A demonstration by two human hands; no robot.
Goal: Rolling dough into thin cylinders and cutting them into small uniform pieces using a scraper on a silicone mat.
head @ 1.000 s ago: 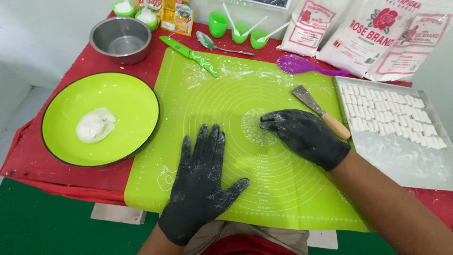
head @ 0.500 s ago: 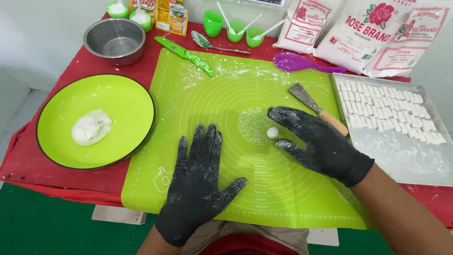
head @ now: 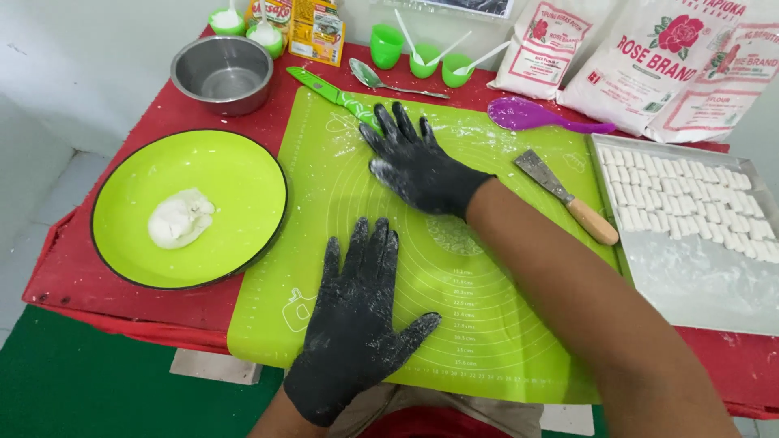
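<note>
Gloves, black and dusted with white flour, cover both hands in the head view. The left hand (head: 357, 316) lies flat, palm down, on the near part of the green baking mat (head: 495, 324), its fingers spread and straight and its thumb out to the side; it has hold of nothing. The right hand (head: 418, 166) reaches across to the far left part of the same mat, also palm down, fingers splayed and stretched toward the mat's upper edge, pressing on the floured surface; nothing shows in its grasp, though whatever may lie under the palm is hidden. Its fingertips lie just beside the green knife (head: 329, 93), which rests slanting across the mat's far left corner. A scraper with a wooden handle (head: 568, 199) lies on the mat's right side, near the right forearm but apart from it. Beyond it a purple spoon (head: 540, 118) rests at the mat's far edge. To the right stands a metal tray (head: 698, 276) with rows of small white dough pieces (head: 682, 195) in its far half and a floury bare patch nearer the person. To the left of the mat sits a round green plate (head: 235, 170) bearing a lump of white dough (head: 180, 219). Behind the plate stands a steel bowl (head: 221, 73). Everything rests on a red table (head: 73, 268), with white flour bags (head: 649, 57) along the back.
</note>
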